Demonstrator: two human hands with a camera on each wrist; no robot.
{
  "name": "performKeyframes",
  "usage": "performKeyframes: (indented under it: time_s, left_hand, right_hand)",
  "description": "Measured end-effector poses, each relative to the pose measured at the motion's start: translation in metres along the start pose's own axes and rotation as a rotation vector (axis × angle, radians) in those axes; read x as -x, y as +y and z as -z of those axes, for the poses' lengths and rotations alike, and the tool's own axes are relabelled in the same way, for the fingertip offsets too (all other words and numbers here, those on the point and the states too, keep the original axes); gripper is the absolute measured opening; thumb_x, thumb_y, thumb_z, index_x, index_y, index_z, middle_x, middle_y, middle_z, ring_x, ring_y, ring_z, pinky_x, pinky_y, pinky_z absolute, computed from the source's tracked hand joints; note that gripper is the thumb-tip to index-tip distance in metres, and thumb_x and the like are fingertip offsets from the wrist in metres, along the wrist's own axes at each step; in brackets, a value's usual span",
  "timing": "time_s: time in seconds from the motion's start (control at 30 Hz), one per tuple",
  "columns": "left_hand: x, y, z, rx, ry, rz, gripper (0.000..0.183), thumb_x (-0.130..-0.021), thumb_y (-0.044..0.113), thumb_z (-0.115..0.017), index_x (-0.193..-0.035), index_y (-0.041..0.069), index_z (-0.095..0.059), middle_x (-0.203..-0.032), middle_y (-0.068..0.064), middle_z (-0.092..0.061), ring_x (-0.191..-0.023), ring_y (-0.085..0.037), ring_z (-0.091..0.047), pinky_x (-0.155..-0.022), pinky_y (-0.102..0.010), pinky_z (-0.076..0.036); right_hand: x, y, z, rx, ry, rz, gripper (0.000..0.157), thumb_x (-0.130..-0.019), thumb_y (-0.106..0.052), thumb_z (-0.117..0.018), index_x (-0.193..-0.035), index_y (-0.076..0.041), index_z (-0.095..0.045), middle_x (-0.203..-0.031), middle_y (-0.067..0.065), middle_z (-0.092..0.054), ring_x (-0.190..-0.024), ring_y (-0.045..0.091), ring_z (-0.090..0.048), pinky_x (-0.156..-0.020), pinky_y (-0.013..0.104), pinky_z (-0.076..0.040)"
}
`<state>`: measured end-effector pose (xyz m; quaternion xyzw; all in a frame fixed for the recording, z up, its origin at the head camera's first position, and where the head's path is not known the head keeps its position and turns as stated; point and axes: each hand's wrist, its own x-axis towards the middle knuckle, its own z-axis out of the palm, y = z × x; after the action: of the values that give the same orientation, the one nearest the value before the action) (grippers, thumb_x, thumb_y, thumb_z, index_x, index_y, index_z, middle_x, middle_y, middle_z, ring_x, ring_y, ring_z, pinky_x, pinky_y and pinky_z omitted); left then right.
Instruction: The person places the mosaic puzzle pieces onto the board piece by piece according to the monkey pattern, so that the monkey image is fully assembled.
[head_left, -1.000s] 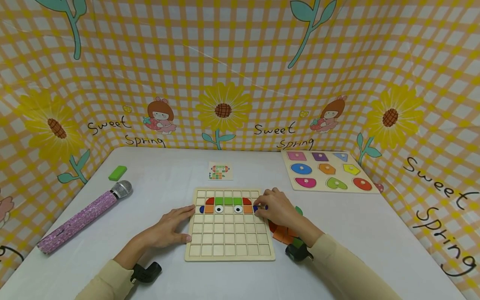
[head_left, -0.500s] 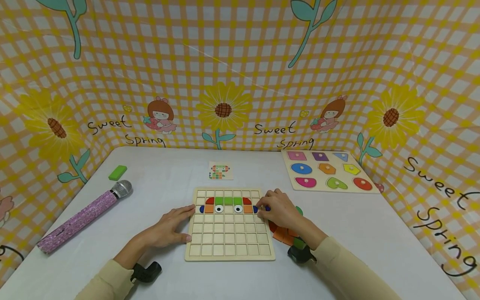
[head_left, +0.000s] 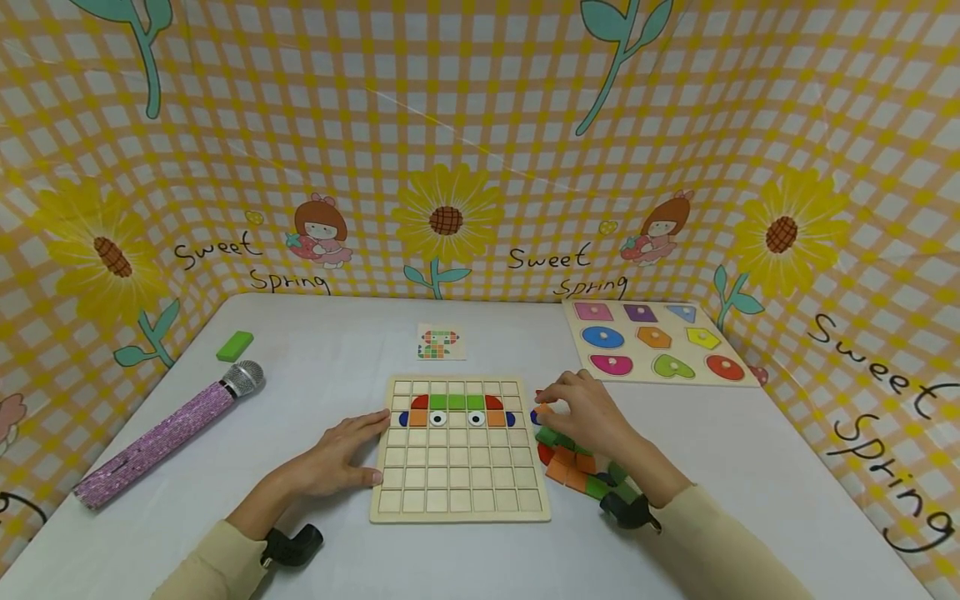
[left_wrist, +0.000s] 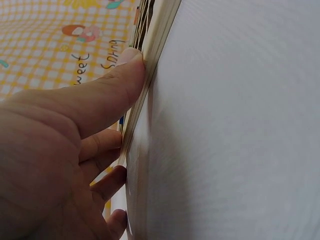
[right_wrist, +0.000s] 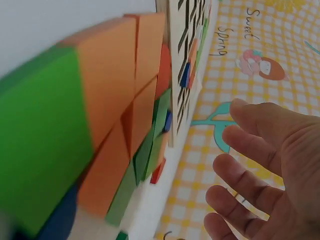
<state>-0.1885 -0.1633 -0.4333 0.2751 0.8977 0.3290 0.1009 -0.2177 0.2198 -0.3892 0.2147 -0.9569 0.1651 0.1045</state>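
Observation:
A wooden grid board (head_left: pixel 459 477) lies flat in front of me, with red, green, orange and blue pieces and two eye tiles (head_left: pixel 476 419) filling parts of two upper rows. Along its left edge rests my left hand (head_left: pixel 330 457), its thumb and fingertips touching the rim (left_wrist: pixel 155 45). My right hand (head_left: pixel 596 414) hovers over loose pieces just right of the board. Its fingers are loosely bent and hold nothing in the right wrist view. Below them lie orange squares (right_wrist: pixel 107 75), a large green piece (right_wrist: pixel 40 125) and a small blue piece (right_wrist: pixel 168 121).
Behind the board lies a small pattern card (head_left: pixel 441 342). At the back right is a shape puzzle board (head_left: pixel 663 343) with knobbed pieces. A glittery pink microphone (head_left: pixel 161 440) and a green block (head_left: pixel 236 346) lie on the left. A patterned cloth (head_left: pixel 480 125) rises behind the table.
My right hand has left the blue piece at the right end of the eye row and moved right, over the loose pieces. The left hand stays still.

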Motion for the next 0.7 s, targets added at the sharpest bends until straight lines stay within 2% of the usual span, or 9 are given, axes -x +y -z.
performKeyframes:
  time_s: [0.17, 0.43, 0.7]
  left_hand:
    - [0.0, 0.0, 0.0, -0.004, 0.004, -0.004, 0.078, -0.082, 0.031, -0.071, -0.144, 0.0, -0.034, -0.154, -0.017, -0.027, -0.14, -0.043, -0.023, -0.109, -0.067, -0.015]
    - [0.001, 0.001, 0.001, 0.002, 0.0, -0.011, 0.078, -0.083, 0.031, -0.071, -0.144, 0.0, -0.034, -0.155, -0.017, -0.027, -0.141, -0.043, -0.023, -0.109, -0.067, -0.016]
    - [0.001, 0.002, 0.001, 0.0, 0.0, -0.009, 0.079, -0.082, 0.031, -0.071, -0.144, -0.001, -0.034, -0.154, -0.017, -0.027, -0.141, -0.043, -0.023, -0.109, -0.067, -0.016]
  right_hand:
    - [0.012, 0.003, 0.006, 0.029, -0.017, -0.027, 0.02, -0.077, -0.024, -0.077, -0.093, -0.013, -0.075, -0.09, 0.004, -0.064, -0.088, 0.019, -0.048, -0.075, 0.036, -0.04]
    - [0.031, 0.002, 0.004, 0.084, -0.068, -0.046, 0.021, -0.074, -0.031, -0.078, -0.092, -0.018, -0.075, -0.091, -0.001, -0.062, -0.088, 0.015, -0.046, -0.072, 0.031, -0.039]
    - [0.037, -0.007, -0.003, 0.117, -0.051, -0.025, 0.019, -0.072, -0.032, -0.08, -0.085, -0.019, -0.075, -0.085, -0.002, -0.06, -0.083, 0.014, -0.044, -0.07, 0.031, -0.038]
